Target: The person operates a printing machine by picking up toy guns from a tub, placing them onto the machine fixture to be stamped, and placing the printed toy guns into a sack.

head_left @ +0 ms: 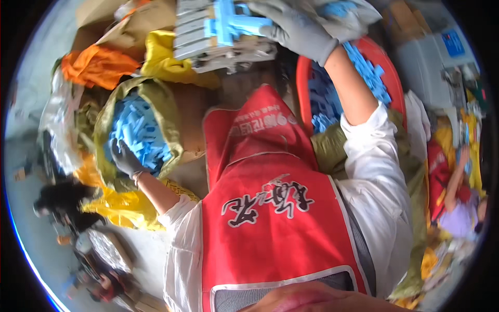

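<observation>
My left hand (126, 159), in a grey glove, rests at the near left side of an olive woven sack (174, 112). Its fingers are stretched out over a heap of light blue plastic pieces (138, 125), and no piece shows in its grasp. Up at the top, a light blue toy pistol (225, 25) lies over a grey slatted surface (189, 36). My right hand (296, 30), also gloved, has its thumb and fingers about the end of the pistol's grip. The palm side is hidden.
Right of my apron stands a red tub (391, 78) of blue pieces. Orange cloth (99, 66), a yellow bag (163, 54) and cardboard (140, 26) crowd the upper left. Yellow plastic (122, 208) lies below the sack. Another person (460, 213) is at the far right.
</observation>
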{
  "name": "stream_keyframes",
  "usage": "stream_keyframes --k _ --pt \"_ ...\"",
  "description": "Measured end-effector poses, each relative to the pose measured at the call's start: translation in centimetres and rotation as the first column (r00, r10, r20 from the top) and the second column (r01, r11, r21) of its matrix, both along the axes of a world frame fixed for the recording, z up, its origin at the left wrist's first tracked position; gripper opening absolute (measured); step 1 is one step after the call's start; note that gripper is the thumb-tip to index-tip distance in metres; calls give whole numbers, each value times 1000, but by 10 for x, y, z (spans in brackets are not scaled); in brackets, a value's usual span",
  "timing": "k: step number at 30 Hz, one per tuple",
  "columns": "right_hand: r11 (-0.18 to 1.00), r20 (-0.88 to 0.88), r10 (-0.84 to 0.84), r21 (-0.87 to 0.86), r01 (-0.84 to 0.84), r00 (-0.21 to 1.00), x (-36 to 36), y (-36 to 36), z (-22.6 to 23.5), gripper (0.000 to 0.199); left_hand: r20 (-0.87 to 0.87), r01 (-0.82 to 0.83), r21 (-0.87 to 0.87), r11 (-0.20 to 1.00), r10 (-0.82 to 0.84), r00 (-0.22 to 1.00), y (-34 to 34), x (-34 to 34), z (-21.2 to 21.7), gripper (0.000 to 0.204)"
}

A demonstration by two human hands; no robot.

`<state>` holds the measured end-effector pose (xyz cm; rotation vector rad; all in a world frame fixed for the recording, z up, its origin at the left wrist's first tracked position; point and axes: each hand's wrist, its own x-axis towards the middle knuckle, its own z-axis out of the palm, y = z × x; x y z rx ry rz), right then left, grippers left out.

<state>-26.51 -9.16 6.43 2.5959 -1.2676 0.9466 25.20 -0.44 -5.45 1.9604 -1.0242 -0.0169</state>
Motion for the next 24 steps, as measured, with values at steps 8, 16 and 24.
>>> stream_keyframes --k 8,16,24 --pt "645 -233 -413 608 463 880 -225 56 -181 33 19 299 38 954 -300 954 -4 -19 -11 31" --pt "1 -640 -630 566 824 440 -207 130 -306 38 -173 448 21 894 -438 882 -26 -67 -24 29" --pt "365 -816 -324 359 859 479 -208 102 -303 31 -57 547 159 822 -546 836 -22 -91 1 28"
